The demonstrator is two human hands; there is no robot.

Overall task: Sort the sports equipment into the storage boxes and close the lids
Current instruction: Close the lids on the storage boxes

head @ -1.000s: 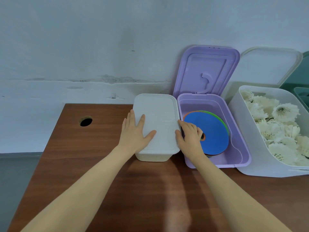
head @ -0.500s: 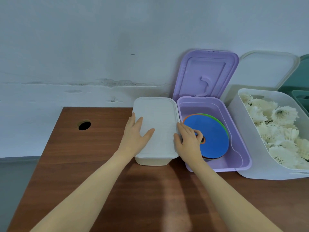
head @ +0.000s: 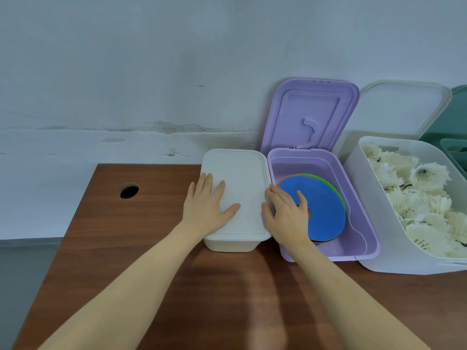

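Pressing flat with straight fingers, the left hand (head: pixel 206 210) and right hand (head: pixel 285 215) seat the white box (head: pixel 242 198) lid. Right of the fingers, the purple box (head: pixel 358 223) and the shuttlecock box (head: pixel 379 233) stand open; both lids remain.

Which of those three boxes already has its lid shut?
The small white box on the left, under both hands: its lid lies flat on top. The purple box and the large translucent box of shuttlecocks both have their lids standing up against the wall.

The desk (head: pixel 141 248) is bare left of the white box (head: pixel 242 178); the purple box (head: pixel 364 238) touches its right side.
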